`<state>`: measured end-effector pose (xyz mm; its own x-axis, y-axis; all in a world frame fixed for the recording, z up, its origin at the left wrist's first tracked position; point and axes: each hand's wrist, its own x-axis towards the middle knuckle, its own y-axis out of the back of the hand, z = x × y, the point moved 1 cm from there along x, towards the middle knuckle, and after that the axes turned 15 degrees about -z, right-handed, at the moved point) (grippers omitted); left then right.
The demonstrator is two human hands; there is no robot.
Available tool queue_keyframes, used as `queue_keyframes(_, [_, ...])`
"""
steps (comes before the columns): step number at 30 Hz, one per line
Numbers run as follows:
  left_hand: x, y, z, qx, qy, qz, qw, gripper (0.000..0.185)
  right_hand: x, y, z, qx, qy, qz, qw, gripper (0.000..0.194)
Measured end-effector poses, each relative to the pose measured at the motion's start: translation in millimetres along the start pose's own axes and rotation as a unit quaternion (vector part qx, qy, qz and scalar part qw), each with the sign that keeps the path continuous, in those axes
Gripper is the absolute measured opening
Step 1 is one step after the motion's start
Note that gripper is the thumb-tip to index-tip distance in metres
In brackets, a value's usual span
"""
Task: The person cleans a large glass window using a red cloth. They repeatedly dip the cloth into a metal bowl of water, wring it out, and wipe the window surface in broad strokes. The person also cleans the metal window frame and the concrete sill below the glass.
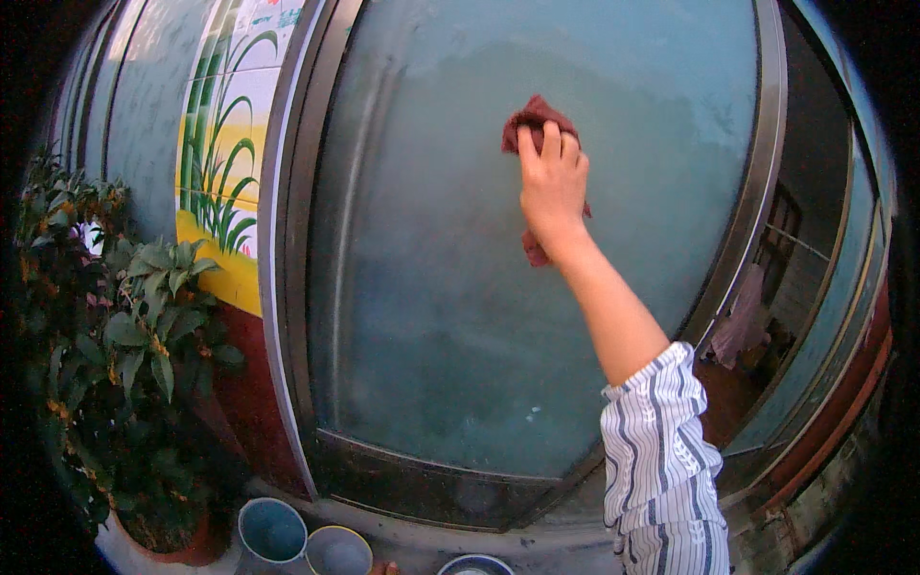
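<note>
My right hand (553,190) is raised against the large glass pane (445,302) of a metal-framed door. Bunched under its fingers is a dark red cloth (535,111), pressed on the upper middle of the glass. A loose end of the cloth hangs below the palm, beside the wrist. The pane looks hazy, with a few small white specks low down. A striped sleeve covers the forearm up to near the elbow. My left hand is out of view.
At lower left stand a bucket (273,530) and a yellow-rimmed basin (339,552); another basin (476,566) is cut off below. A leafy potted plant (154,323) fills the left, before painted tiles (223,144). Right of the metal frame (765,144) is an open doorway (805,215).
</note>
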<state>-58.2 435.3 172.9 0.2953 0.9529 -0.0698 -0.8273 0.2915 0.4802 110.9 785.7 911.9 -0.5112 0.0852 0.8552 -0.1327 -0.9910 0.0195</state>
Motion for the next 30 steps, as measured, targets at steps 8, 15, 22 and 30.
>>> queue_keyframes(8, [-3,24,42,-0.072,0.209,-0.067,0.973,0.061,52,19,21,0.018,-0.055,-0.105,0.993,0.058])
queue_keyframes(15, [7,18,51,0.046,0.053,-0.063,0.996,0.06,56,12,33,0.006,0.033,-0.107,0.994,0.058])
queue_keyframes(22, [10,17,60,0.001,0.134,-0.044,0.99,0.06,74,17,22,0.023,-0.007,-0.074,0.997,0.061])
queue_keyframes(30, [18,8,45,-0.093,0.144,0.008,0.985,0.064,57,16,19,0.016,-0.018,-0.112,0.993,0.056])
